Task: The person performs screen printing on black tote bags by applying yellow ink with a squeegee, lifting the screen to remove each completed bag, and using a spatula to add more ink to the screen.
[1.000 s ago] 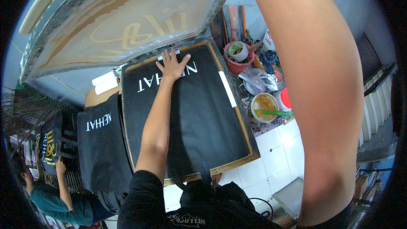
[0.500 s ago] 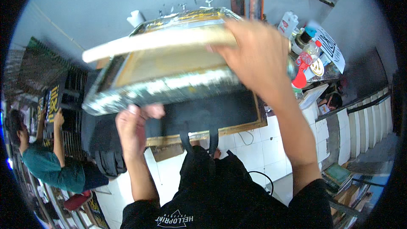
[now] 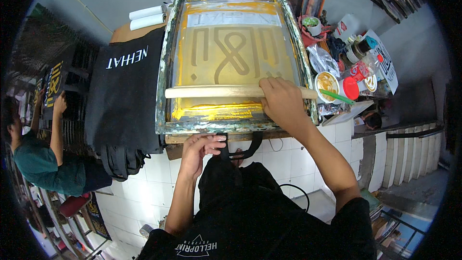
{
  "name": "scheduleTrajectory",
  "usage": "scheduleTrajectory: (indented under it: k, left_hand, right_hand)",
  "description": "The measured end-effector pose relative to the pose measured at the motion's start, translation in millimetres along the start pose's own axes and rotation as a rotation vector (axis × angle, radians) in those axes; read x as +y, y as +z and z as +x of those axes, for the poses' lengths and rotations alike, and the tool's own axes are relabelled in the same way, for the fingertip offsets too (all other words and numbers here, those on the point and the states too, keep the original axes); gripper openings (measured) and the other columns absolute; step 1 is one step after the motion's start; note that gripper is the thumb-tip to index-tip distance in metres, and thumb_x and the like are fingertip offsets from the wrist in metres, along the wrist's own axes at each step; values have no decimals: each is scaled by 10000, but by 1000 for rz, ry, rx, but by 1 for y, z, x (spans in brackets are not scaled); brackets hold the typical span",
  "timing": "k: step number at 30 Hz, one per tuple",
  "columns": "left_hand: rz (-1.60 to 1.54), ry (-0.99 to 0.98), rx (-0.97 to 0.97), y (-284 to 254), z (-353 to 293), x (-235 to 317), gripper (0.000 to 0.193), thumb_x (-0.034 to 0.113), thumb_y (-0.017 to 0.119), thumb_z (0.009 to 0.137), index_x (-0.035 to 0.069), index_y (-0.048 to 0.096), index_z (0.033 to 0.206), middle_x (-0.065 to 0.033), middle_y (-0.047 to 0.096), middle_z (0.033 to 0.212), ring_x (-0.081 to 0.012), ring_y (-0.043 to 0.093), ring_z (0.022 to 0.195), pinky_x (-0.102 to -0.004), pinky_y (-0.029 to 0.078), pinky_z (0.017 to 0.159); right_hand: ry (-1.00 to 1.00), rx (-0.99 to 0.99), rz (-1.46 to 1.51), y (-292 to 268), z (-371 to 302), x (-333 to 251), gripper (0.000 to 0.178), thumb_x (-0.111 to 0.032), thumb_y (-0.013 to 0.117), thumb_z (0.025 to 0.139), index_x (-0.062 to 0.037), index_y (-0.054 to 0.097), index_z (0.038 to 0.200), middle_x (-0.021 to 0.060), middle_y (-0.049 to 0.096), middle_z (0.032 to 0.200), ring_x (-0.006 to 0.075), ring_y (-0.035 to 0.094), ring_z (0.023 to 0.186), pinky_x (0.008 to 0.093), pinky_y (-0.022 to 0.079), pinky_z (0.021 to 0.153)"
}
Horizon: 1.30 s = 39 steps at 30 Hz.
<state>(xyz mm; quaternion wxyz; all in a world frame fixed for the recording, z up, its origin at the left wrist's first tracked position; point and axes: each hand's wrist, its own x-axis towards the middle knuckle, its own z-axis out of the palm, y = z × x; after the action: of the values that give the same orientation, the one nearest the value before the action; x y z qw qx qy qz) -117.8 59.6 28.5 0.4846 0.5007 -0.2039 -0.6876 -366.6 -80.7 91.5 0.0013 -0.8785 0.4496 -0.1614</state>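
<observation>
A silk-screen printing frame (image 3: 305,62) lies flat in front of me, its paint-spattered wood around a yellowish mesh with a looping design. Across the lower mesh rests a long wooden-handled squeegee (image 3: 216,91). My right hand (image 3: 284,103) is closed over the squeegee's right half. Yellow ink (image 3: 216,110) is smeared on the mesh just on my side of it. Below the frame's near edge is my left hand (image 3: 199,151), fingers loosely bent and apart, beside a black strap (image 3: 252,147). The strap hangs out from under the frame; what it belongs to is mostly hidden.
Black fabric bags (image 3: 125,96) lie left of the frame, near white paper rolls (image 3: 147,17). At right, a cup of yellow ink (image 3: 327,86) with a green stick (image 3: 344,97) stands among bottles and a red lid. A person (image 3: 48,163) handles a printed black piece at far left.
The tilted frame has come down flat. My right hand and the squeegee have moved nearer to me, onto the mesh. My left hand has shifted right along the near edge.
</observation>
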Motion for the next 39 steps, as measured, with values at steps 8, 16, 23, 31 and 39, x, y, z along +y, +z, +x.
scheduleTrajectory:
  k: [8, 16, 23, 31, 39]
  left_hand:
    - [18, -86, -17, -8, 2, 6, 319, 74, 510, 907, -109, 558, 1163, -252, 701, 1082, -282, 732, 906, -313, 598, 706]
    - [-33, -96, 9, -2, 1, 7, 289, -3, 500, 869, -115, 590, 1120, -247, 703, 1074, -286, 734, 905, -307, 607, 713]
    - [-37, -113, 92, 3, 1, 9, 318, 4, 488, 830, -167, 580, 1083, -296, 692, 1061, -325, 737, 886, -347, 620, 722]
    - [-402, -241, 103, 2, 4, 7, 378, 27, 412, 868, -191, 526, 1155, -338, 624, 1189, -429, 633, 1151, -472, 536, 1003]
    - [-328, -375, -136, -15, -7, 19, 426, 144, 414, 952, -140, 556, 1235, -330, 634, 1204, -423, 623, 1176, -488, 511, 1019]
  right_hand:
    - [6, -248, 111, -46, 5, 2, 284, -212, 771, 776, -52, 582, 916, 127, 654, 812, 344, 664, 821, 436, 515, 714]
    - [-116, -48, -63, 1, -23, -17, 173, -101, 591, 752, -47, 568, 915, 94, 588, 853, 271, 632, 826, 397, 521, 714]
    - [-65, -9, -98, 35, 90, 46, 169, -106, 595, 814, -48, 579, 972, 130, 656, 920, 317, 659, 885, 464, 526, 738]
    - [-31, -183, -80, 40, 246, 134, 411, -287, 774, 765, -59, 658, 1086, 167, 719, 1006, 374, 673, 987, 493, 529, 814]
    - [-31, -123, 6, 36, 261, 152, 417, -354, 737, 833, -83, 655, 1138, 212, 703, 913, 398, 671, 922, 494, 515, 797]
